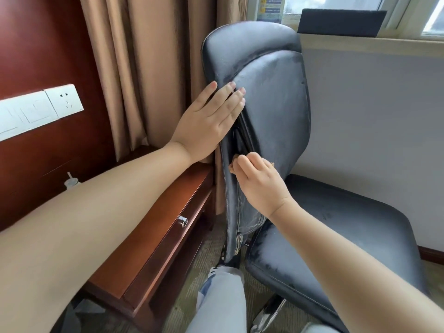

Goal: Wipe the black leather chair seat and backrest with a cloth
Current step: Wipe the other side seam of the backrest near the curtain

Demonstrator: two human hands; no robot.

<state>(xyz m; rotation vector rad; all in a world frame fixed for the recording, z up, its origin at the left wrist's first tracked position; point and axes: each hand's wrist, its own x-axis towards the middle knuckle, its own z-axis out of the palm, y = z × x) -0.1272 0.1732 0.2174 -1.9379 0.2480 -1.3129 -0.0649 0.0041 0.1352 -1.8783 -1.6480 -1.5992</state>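
The black leather chair stands in front of me, turned so its backrest (271,97) shows edge-on and its dusty seat (341,236) lies to the right. My left hand (209,121) rests flat with straight fingers on the backrest's left side edge. My right hand (260,183) grips a small brown cloth (232,167) and presses it against the lower side edge of the backrest. Only a corner of the cloth shows beyond the fingers.
A dark wooden desk with a drawer knob (183,221) stands close on the left. Tan curtains (149,68) hang behind the chair. A wall socket panel (64,99) is at left. A window sill (374,42) and grey wall are at right. My knee (221,296) is below.
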